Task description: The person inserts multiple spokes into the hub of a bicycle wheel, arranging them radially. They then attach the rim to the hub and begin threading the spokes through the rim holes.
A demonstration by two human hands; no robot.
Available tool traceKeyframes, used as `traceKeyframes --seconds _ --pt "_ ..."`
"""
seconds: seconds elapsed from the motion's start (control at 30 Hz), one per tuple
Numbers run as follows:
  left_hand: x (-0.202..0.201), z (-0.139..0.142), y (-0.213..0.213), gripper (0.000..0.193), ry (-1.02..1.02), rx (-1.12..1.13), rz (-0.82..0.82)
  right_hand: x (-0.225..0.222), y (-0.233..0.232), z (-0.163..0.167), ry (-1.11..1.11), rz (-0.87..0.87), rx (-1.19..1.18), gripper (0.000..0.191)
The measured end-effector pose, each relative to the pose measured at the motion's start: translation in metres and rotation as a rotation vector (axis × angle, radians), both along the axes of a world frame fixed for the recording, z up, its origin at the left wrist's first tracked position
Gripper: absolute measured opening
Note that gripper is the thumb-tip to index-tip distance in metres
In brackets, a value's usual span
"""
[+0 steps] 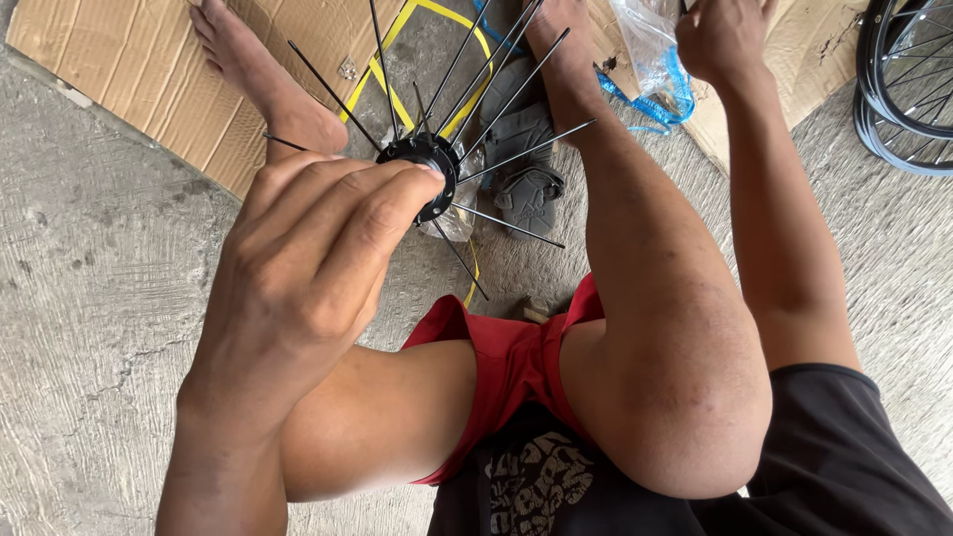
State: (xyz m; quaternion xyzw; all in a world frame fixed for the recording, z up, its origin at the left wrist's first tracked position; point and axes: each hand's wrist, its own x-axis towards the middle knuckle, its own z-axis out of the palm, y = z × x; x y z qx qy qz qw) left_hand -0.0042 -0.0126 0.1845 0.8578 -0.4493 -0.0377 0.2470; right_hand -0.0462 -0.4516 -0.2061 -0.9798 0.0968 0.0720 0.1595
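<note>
My left hand (308,248) is raised close to the camera and grips a black wheel hub (429,169) by its flange. Several thin black spokes (516,94) fan out from the hub in all directions. My right hand (720,40) reaches far forward to a clear plastic bag (650,50) at the top of the view, with its fingers closed at the bag; what is inside them is hidden. My bare knees and red shorts fill the lower middle.
Flattened cardboard (129,69) lies on the concrete floor at upper left and upper right. A yellow rim (442,15) lies under the hub, next to grey sandals (521,159). Black wheel rims (908,79) lie at the far right. My bare feet rest ahead.
</note>
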Motion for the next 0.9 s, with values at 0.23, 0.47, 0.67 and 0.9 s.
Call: traceKeyframes --seconds 0.23,0.47,0.67,0.9 --pt "-0.002 0.002 0.0 0.035 -0.03 -0.062 -0.017 -0.025 0.011 0.102 0.276 -0.136 0.486 0.015" --pt "-0.01 0.015 0.005 0.035 -0.035 -0.072 -0.014 -0.031 0.065 0.254 -0.064 0.261 1.401 0.012" --pt "-0.026 0.019 0.012 0.033 -0.144 -0.077 -0.01 -0.024 0.13 0.349 -0.178 0.444 1.202 0.008" --pt "-0.042 0.005 0.021 0.036 -0.136 -0.231 -0.037 -0.016 0.185 0.38 -0.022 0.515 0.871 0.005"
